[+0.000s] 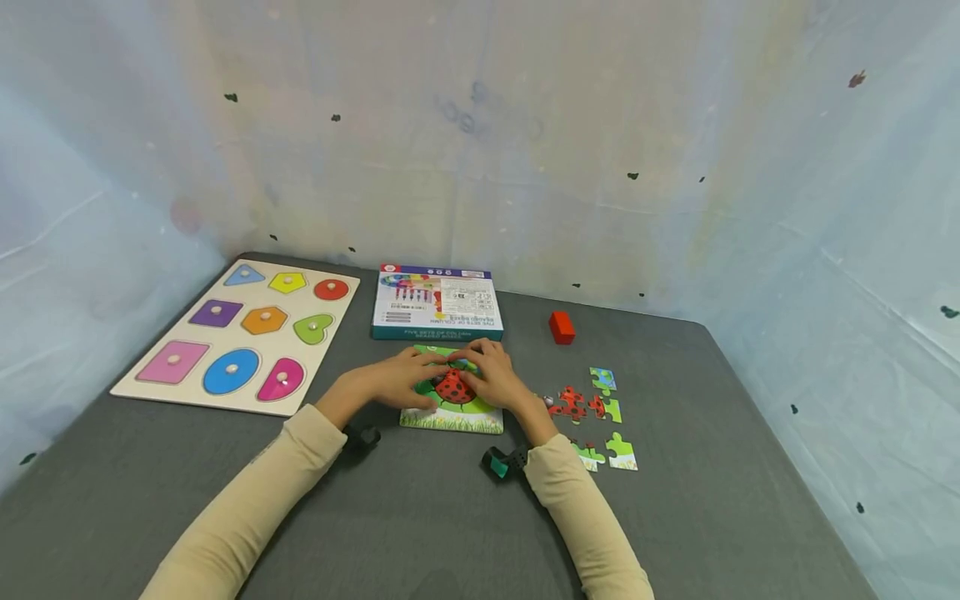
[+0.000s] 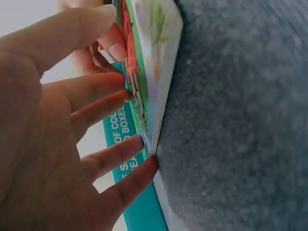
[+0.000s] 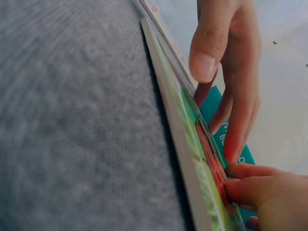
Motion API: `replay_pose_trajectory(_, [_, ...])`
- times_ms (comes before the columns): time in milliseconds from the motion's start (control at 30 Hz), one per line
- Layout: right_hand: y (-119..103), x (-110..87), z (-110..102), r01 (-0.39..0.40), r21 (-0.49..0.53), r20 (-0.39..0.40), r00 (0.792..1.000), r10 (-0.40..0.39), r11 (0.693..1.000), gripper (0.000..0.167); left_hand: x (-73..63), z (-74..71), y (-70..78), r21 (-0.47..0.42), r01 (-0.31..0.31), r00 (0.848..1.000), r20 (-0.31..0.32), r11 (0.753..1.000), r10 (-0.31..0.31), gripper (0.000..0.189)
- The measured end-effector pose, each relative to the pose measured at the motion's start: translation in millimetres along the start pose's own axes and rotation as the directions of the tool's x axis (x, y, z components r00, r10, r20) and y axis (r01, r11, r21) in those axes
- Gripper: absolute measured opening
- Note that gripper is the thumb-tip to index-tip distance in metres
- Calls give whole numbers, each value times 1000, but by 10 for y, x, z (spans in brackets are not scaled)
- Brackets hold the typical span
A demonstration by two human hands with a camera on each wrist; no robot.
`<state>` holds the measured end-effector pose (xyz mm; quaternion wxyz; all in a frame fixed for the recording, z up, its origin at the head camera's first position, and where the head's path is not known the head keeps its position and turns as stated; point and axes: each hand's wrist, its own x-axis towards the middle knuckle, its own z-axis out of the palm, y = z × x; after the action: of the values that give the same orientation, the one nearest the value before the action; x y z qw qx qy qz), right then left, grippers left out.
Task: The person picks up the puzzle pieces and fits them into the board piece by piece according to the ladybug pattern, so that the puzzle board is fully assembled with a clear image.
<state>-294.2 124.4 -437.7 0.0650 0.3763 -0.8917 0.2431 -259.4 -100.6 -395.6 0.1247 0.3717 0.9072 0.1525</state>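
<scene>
A square ladybug jigsaw board lies flat on the table between both hands. My left hand spreads over its left side, fingertips touching the far edge and upper surface in the left wrist view. From the right, my right hand reaches over the picture. Its thumb and finger touch the red ladybug in the right wrist view; no separate piece shows between them. Loose jigsaw pieces lie right of the board, among them a red spotted piece and a green-and-white corner piece, some partly behind my right forearm.
Behind the board lies a flat toy box with a teal side. A wooden shape board with knobbed pieces sits at the left. A red block stands at the back right. Pale sheeting closes off the table's far side.
</scene>
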Motion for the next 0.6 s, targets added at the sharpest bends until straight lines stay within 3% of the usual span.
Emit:
replay_pose_trajectory(300, [-14, -3, -30, -35, -5, 52, 998, 35, 999, 35, -1, 24, 37, 25, 26, 1000, 10, 999, -26, 78])
replay_pose_trajectory(600, [119, -134, -300, 19, 65, 40, 999, -22, 998, 49, 23, 44, 47, 58, 43, 999, -3, 997, -43, 80])
